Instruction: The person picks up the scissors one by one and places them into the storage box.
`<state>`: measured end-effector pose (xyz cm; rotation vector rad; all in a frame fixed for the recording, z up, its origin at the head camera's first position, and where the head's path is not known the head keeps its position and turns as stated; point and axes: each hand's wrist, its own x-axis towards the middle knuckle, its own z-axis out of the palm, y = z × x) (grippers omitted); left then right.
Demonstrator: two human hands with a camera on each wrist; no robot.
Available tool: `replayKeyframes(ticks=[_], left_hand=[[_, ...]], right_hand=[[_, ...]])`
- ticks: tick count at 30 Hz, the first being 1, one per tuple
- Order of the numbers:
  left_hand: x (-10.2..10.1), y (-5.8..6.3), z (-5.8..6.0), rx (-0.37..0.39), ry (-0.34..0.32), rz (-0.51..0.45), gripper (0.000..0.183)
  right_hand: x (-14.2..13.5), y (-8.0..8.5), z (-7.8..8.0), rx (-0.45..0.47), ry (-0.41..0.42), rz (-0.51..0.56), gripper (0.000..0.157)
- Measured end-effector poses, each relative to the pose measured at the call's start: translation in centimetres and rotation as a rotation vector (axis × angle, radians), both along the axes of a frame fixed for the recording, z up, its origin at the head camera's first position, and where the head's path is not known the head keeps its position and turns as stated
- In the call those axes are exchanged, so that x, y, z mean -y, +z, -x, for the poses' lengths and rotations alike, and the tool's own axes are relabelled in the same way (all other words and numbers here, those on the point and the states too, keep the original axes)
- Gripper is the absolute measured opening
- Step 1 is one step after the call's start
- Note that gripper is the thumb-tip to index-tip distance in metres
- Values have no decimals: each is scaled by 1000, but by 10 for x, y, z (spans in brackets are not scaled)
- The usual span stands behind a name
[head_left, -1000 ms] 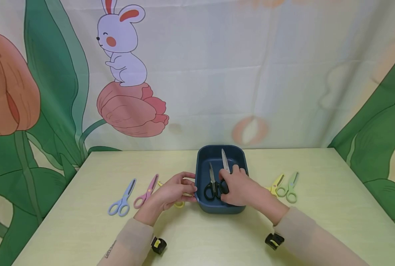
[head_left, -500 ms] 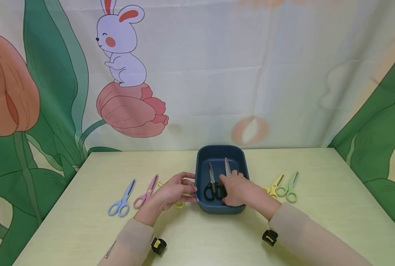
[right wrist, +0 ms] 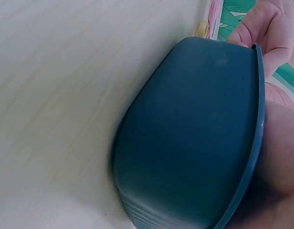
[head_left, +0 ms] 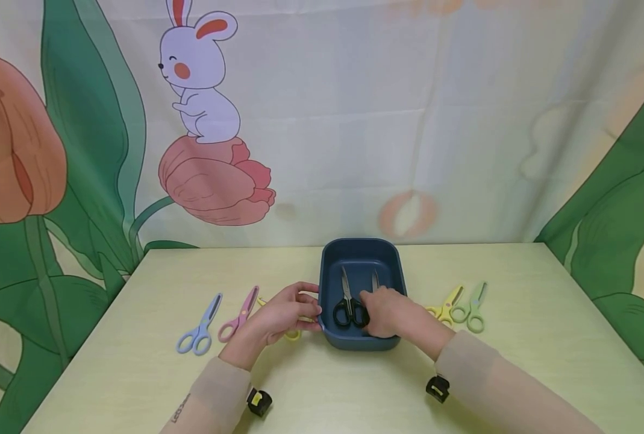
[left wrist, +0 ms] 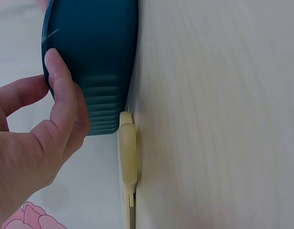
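Observation:
A dark blue rectangular box (head_left: 361, 343) stands at the middle of the table. My left hand (head_left: 284, 310) touches its left side; in the left wrist view the fingertips rest against the outer wall and rim. Inside the box, a pair of black-handled scissors (head_left: 349, 301) lies with its blades pointing away. Beside them, my right hand (head_left: 389, 310) reaches in over the right rim and grips a second pair of black scissors (head_left: 375, 279). Only the blade tip of that pair shows; its handles are hidden under the hand.
Blue scissors (head_left: 199, 328), pink scissors (head_left: 240, 316) and yellow scissors (left wrist: 129, 152) lie left of the box, the yellow pair partly behind my left hand. On the right are yellow scissors (head_left: 453, 296) and green scissors (head_left: 472, 307). A printed curtain (head_left: 327, 120) hangs behind the table.
My right hand has moved down and slightly toward me inside the box, drawing the second scissors' blade nearer and more under the hand. My left hand has stayed still.

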<state>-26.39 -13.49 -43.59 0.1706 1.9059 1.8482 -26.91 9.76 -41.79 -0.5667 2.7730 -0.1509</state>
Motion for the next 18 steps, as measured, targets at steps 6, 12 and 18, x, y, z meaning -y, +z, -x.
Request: replayKeyframes(ticks=[6, 12, 18], left_hand=[[1, 0, 0, -3, -2, 2, 52], [1, 0, -1, 0, 1, -4, 52], [0, 1, -1, -1, -1, -14, 53]], right_hand=[[-5, 0, -2, -115, 47, 42, 43], [-10, 0, -3, -224, 97, 131, 27], [-14, 0, -7, -316, 101, 170, 22]])
